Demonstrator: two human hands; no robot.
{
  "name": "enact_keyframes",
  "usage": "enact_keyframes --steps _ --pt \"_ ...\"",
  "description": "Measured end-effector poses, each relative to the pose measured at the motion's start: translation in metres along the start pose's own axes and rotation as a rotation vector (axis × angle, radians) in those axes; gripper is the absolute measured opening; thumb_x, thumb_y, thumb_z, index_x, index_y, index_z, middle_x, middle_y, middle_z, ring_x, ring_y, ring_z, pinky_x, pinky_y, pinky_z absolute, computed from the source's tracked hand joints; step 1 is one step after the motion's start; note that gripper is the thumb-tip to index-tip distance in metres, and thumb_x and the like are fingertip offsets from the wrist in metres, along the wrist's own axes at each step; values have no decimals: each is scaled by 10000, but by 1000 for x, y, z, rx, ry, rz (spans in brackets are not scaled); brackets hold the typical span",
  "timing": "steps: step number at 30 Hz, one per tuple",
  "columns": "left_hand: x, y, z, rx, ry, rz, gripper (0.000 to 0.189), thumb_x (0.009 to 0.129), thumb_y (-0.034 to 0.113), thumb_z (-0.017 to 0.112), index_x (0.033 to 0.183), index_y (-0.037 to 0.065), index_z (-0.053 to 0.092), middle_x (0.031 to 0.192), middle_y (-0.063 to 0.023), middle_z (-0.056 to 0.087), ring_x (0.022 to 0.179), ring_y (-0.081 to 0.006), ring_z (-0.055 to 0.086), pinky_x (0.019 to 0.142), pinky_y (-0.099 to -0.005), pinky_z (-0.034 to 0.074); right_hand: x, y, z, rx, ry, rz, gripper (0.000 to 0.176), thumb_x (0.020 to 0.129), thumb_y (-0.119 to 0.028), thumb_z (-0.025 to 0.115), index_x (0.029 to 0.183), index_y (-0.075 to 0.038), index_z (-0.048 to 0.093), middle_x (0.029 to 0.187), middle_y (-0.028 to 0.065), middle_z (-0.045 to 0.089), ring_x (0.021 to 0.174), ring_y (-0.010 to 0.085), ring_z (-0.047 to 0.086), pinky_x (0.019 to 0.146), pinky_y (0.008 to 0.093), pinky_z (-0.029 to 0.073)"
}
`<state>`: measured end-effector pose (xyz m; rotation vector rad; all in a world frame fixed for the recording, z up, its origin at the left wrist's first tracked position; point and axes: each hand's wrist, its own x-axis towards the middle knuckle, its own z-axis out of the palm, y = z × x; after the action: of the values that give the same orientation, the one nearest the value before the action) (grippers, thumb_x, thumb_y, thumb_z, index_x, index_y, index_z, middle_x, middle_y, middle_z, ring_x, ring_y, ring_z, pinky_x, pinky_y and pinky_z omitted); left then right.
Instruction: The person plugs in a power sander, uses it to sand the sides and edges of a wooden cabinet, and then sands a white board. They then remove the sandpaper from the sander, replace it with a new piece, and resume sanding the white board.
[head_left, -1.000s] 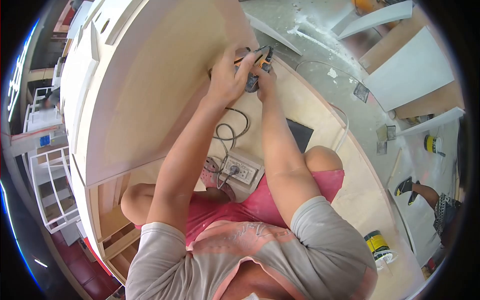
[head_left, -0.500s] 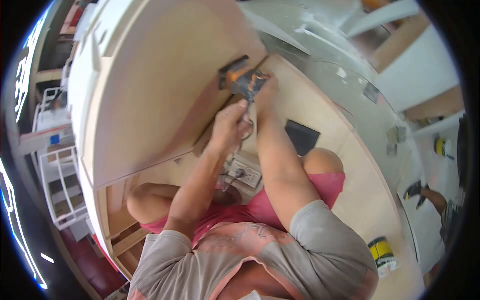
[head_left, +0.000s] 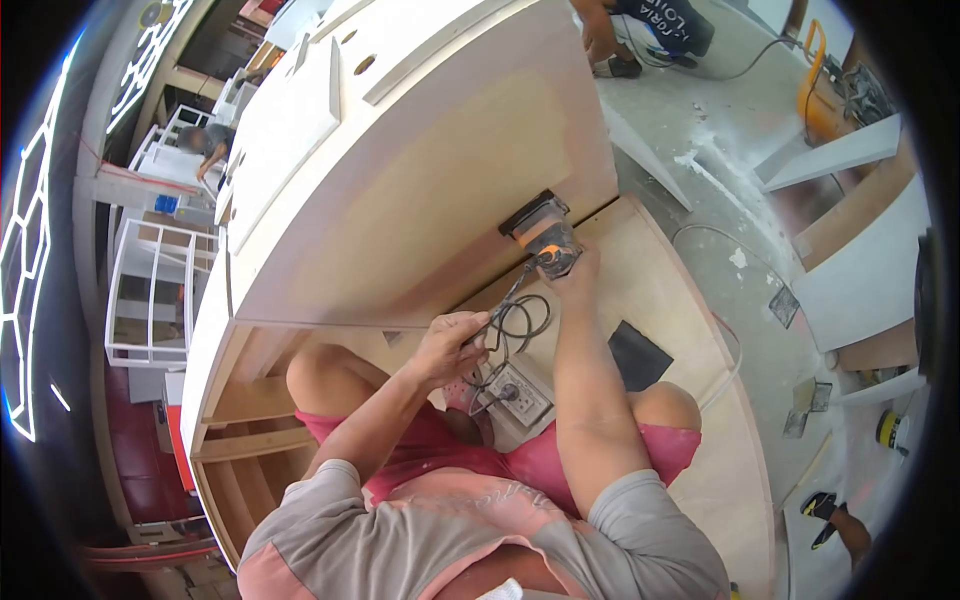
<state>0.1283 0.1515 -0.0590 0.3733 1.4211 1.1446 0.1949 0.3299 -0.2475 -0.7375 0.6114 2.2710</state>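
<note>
My right hand (head_left: 574,274) is wrapped round an orange and black power sander (head_left: 547,240), whose flat pad touches the upright wooden panel (head_left: 430,190). The fingers of my left hand (head_left: 452,347) pinch the sander's black cable (head_left: 512,296). Loose loops of that cable hang between my two hands. Below them, a plug sits in a white socket box (head_left: 525,402) between my legs. A dark rectangular sheet (head_left: 640,356) lies on the pale wooden board (head_left: 705,440) to the right of my right forearm.
Open wooden compartments (head_left: 255,440) are at the left. An orange machine (head_left: 822,105) stands on the floor at the upper right. Parts of other people show at the top (head_left: 665,25), far left (head_left: 205,145) and lower right (head_left: 850,530). A can (head_left: 890,430) is at the right.
My view has shifted, and more of the floor and panel top shows. My left hand has moved away from the sander, drawing out the cable. The sander's pad now rests against the panel.
</note>
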Motion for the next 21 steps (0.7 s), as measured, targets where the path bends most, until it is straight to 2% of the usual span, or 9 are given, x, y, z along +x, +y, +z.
enact_keyframes --steps 2,5,8,9,12,14,15,20,21 --pt "-10 -3 -11 -48 11 -48 253 894 212 531 676 92 484 457 34 347 397 -75 295 487 -243 341 -30 0 14 -406 34 92 506 783 -393 512 1144 -41 469 1098 160 525 947 297 540 775 475 461" --pt "-30 -8 -25 -54 -4 -103 281 916 255 480 693 85 483 458 37 340 392 -72 301 486 -242 365 -19 3 -4 -649 -60 287 451 755 -362 600 1068 -48 516 992 146 576 862 291 566 715 484 481" --pt "-49 -16 -44 -71 -51 -151 323 931 286 429 696 70 482 466 33 354 386 -84 323 478 -244 375 -6 21 -21 -695 -149 367 457 733 -376 646 1037 -54 535 933 128 600 826 281 580 682 471 492" --pt "-55 -16 -42 -57 21 -152 323 931 281 428 698 63 482 481 28 364 397 -94 333 483 -245 375 -7 26 -19 -742 -93 407 440 708 -381 677 1023 -103 545 898 71 618 770 246 597 672 473 491" --pt "-65 -33 -59 -26 93 -221 277 922 248 456 788 17 530 569 -15 476 506 -106 443 565 -223 404 -10 31 -16 -769 -54 356 421 696 -384 682 990 -110 556 841 60 624 721 236 599 642 443 488" --pt "-69 -37 -59 577 323 -82 217 894 190 522 951 -17 557 726 -52 582 686 -90 527 667 -208 419 -9 28 -14 -842 -72 299 383 702 -387 668 943 -102 580 829 75 631 720 235 602 623 430 468" --pt "-71 -43 -62 620 304 7 275 854 141 587 1057 -40 547 874 -72 613 826 -98 547 759 -217 422 -14 22 -8 -830 -59 292 383 702 -387 668 943 -102 580 829 75 631 720 235 602 623 430 468" --pt "-71 -22 -51 662 202 138 346 826 157 622 1099 -36 535 923 -94 616 885 -135 563 797 -256 437 -12 -8 4 -825 2 137 360 685 -366 677 908 -100 582 775 63 622 637 215 594 528 415 444" --pt "-72 -13 -44 775 136 49 333 835 139 614 1115 -21 531 959 -71 604 903 -123 548 809 -255 432 -9 -15 5 -809 -71 109 372 677 -371 683 911 -102 578 769 63 619 626 215 590 508 411 429"
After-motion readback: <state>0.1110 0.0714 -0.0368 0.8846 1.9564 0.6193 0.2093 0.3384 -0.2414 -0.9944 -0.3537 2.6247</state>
